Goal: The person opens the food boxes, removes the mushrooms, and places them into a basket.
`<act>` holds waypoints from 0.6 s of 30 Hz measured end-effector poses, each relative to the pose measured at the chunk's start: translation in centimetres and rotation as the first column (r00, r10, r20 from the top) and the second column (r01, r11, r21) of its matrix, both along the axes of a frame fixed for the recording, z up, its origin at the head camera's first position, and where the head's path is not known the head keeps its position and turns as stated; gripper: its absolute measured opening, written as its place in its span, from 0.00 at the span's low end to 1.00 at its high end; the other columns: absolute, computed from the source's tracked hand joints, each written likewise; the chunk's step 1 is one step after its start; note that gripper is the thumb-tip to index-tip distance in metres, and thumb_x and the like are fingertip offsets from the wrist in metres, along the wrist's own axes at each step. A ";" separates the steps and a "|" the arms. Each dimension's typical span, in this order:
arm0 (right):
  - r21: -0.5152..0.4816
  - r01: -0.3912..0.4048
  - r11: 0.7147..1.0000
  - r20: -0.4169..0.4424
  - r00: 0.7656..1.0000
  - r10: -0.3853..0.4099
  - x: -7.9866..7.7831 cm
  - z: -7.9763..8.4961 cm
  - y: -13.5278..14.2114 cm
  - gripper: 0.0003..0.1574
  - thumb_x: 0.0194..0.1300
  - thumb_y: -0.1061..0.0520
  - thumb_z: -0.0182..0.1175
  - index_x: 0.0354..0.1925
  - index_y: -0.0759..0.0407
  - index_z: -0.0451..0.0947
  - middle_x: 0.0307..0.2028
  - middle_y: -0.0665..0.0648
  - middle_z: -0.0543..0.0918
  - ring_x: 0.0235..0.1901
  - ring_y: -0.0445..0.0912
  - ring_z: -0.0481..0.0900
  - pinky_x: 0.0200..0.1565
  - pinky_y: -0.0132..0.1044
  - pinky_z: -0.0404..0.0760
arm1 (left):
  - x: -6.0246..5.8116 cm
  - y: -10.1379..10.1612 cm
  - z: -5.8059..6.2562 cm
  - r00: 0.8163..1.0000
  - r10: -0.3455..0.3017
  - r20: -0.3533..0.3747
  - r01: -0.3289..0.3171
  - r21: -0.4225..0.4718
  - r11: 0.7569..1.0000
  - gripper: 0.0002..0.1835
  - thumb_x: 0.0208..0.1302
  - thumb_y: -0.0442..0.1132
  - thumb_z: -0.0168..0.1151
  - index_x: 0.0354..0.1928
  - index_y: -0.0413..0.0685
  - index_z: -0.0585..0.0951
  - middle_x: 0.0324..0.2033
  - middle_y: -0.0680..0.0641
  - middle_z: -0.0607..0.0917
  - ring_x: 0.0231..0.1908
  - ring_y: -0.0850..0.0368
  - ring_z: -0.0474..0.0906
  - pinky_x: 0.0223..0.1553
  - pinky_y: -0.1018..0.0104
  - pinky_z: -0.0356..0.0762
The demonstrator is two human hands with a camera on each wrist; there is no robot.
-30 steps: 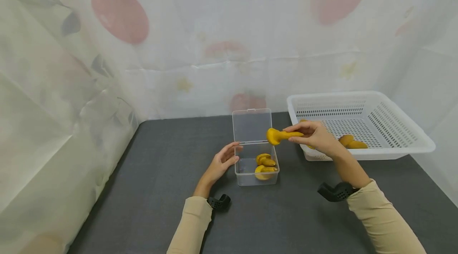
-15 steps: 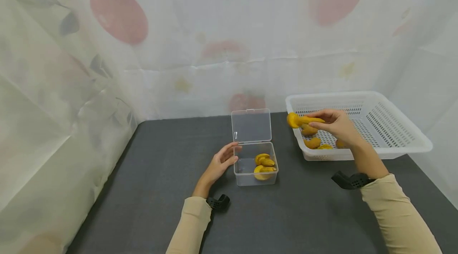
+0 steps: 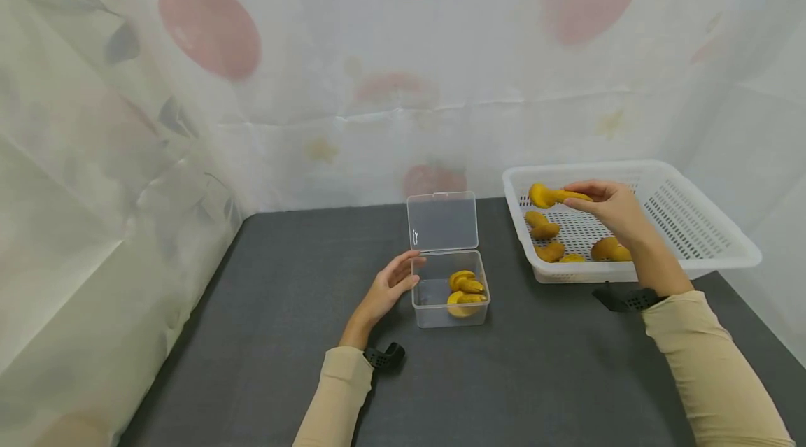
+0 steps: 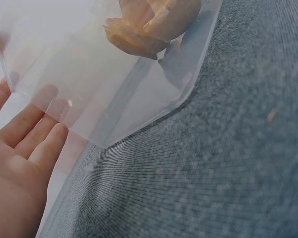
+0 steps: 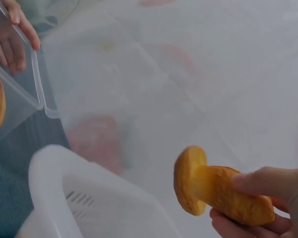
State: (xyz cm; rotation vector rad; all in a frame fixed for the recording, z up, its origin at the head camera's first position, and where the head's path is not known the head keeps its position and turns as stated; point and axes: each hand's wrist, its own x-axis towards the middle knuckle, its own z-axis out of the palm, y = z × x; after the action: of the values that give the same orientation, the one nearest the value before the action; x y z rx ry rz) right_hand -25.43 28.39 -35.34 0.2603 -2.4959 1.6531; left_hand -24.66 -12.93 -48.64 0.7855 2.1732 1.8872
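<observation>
My right hand (image 3: pixel 620 208) pinches a yellow mushroom (image 3: pixel 546 196) by its stem, cap pointing left, above the left part of the white basket (image 3: pixel 699 268). In the right wrist view, thumb and fingers close on the stem of this mushroom (image 5: pixel 190 181). My left hand (image 3: pixel 384 291) rests at the left side of a clear plastic box (image 3: pixel 434 317), whose lid (image 3: pixel 443 221) stands raised at the back. The left wrist view shows nearly straight fingers (image 4: pixel 48 148) against the box wall. Inside the box, on its right side, lie yellow mushrooms (image 3: pixel 466 281).
Several more yellow-brown mushrooms (image 3: pixel 550 251) lie in the perforated basket's left and front parts. The dark grey table (image 3: pixel 302 307) runs back to a white printed curtain (image 3: pixel 378 48). Another curtain (image 3: pixel 82 223) hangs along the left edge.
My right hand has carried the mushroom rightward and farther back, from beside the box to over the basket. My left hand and the box have stayed in place.
</observation>
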 end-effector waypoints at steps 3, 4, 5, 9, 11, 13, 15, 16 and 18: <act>0.031 0.074 0.997 0.061 0.995 -0.076 -0.6 -0.2 0.6 0.26 0.67 0.50 0.60 0.57 0.65 0.74 0.34 0.23 0.77 0.37 0.23 0.75 0.41 0.14 0.75 | -0.1 0.0 -0.1 1.000 0.005 -0.004 -0.005 -0.005 1.000 0.27 0.71 0.35 0.53 0.70 0.44 0.63 0.66 0.33 0.71 0.69 0.37 0.65 0.61 0.76 0.73; 0.024 0.093 0.995 0.079 0.992 -0.095 -0.8 -0.3 0.8 0.27 0.67 0.50 0.60 0.57 0.65 0.73 0.34 0.23 0.76 0.37 0.23 0.75 0.40 0.14 0.75 | -0.1 -0.1 -0.2 1.000 0.006 -0.010 -0.006 -0.008 1.000 0.27 0.71 0.35 0.53 0.70 0.43 0.63 0.66 0.33 0.71 0.68 0.37 0.65 0.61 0.75 0.74; 0.011 0.108 0.994 0.091 0.990 -0.108 -1.1 -0.4 1.0 0.26 0.67 0.50 0.60 0.57 0.65 0.74 0.33 0.23 0.76 0.36 0.23 0.75 0.40 0.14 0.76 | -0.1 -0.1 -0.2 1.000 0.005 -0.013 -0.005 -0.008 1.000 0.27 0.71 0.35 0.53 0.70 0.43 0.63 0.65 0.33 0.71 0.68 0.37 0.65 0.61 0.75 0.74; -0.084 0.146 0.986 0.127 0.983 -0.135 -1.9 -0.8 1.6 0.12 0.66 0.53 0.61 0.47 0.52 0.79 0.30 0.25 0.78 0.33 0.25 0.77 0.38 0.14 0.78 | -0.1 -0.1 -0.1 1.000 -0.001 -0.011 0.001 -0.002 1.000 0.27 0.71 0.35 0.53 0.70 0.43 0.63 0.65 0.32 0.71 0.68 0.36 0.65 0.60 0.76 0.74; -0.132 0.163 0.978 0.143 0.979 -0.144 -2.2 -0.9 1.7 0.06 0.65 0.54 0.62 0.42 0.46 0.80 0.29 0.27 0.79 0.32 0.25 0.78 0.37 0.15 0.79 | 0.0 -0.1 -0.1 1.000 0.000 0.004 0.000 0.004 1.000 0.27 0.71 0.35 0.53 0.70 0.44 0.63 0.66 0.33 0.71 0.69 0.37 0.65 0.59 0.78 0.73; -0.167 0.181 0.969 0.158 0.975 -0.155 -2.6 -1.1 1.8 0.05 0.64 0.54 0.63 0.39 0.43 0.81 0.28 0.28 0.80 0.31 0.26 0.78 0.36 0.15 0.79 | 0.0 -0.1 0.0 1.000 0.001 0.011 -0.001 0.006 1.000 0.27 0.71 0.35 0.53 0.70 0.45 0.63 0.66 0.33 0.71 0.69 0.37 0.65 0.59 0.79 0.73; -0.162 0.205 0.965 0.169 0.969 -0.178 -3.0 -1.3 1.8 0.06 0.64 0.54 0.63 0.41 0.46 0.81 0.28 0.27 0.79 0.30 0.25 0.78 0.36 0.15 0.79 | 0.0 -0.1 0.0 1.000 -0.001 0.010 0.001 0.008 1.000 0.27 0.71 0.35 0.53 0.70 0.45 0.63 0.66 0.33 0.71 0.69 0.37 0.65 0.59 0.79 0.73; -0.149 0.222 0.964 0.176 0.965 -0.195 -3.2 -1.4 1.8 0.09 0.65 0.53 0.62 0.44 0.50 0.81 0.28 0.27 0.78 0.30 0.25 0.78 0.36 0.15 0.80 | 0.0 -0.1 0.0 1.000 -0.003 0.007 0.003 0.010 1.000 0.27 0.71 0.36 0.53 0.70 0.45 0.63 0.66 0.33 0.71 0.69 0.37 0.65 0.59 0.78 0.73; -0.073 0.252 0.965 0.200 0.952 -0.234 -3.5 -1.7 1.7 0.19 0.66 0.50 0.61 0.52 0.57 0.78 0.30 0.27 0.75 0.33 0.25 0.76 0.43 0.19 0.81 | -0.1 -0.1 -0.1 1.000 -0.008 0.000 0.008 0.014 1.000 0.27 0.71 0.37 0.54 0.70 0.44 0.63 0.66 0.32 0.70 0.69 0.36 0.65 0.59 0.78 0.74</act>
State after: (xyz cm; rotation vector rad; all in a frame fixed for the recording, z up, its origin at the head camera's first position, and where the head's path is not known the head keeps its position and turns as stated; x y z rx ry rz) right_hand -28.98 30.08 -37.06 -0.2188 -2.4451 1.7602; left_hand -24.73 -12.99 -48.71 0.7955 2.1555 1.9004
